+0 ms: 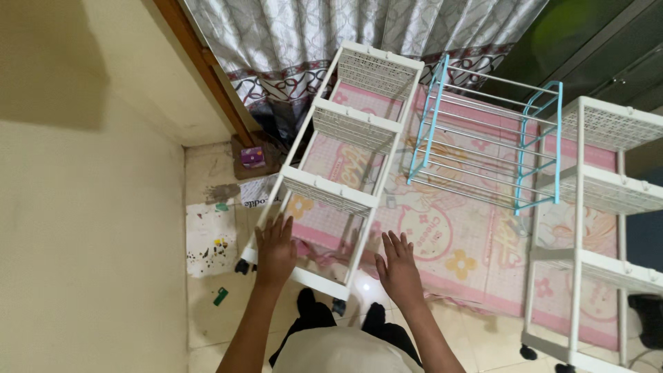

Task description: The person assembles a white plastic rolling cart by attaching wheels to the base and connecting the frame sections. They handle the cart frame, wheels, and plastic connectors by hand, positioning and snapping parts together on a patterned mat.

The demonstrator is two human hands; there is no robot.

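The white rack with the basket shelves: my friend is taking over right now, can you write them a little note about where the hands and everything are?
Left hand: open, palm on the near left post of the white rack.
Right hand: open, fingers spread, at the rack's near right post; I cannot tell if it touches.
The rack lies tilted away over a pink mat, its black wheels near the person's feet.
Around it: a blue wire rack lies on the mat, and a second white rack stands at the right.
Done: all three basket shelves sit on the rack.
Left: it is not upright yet.
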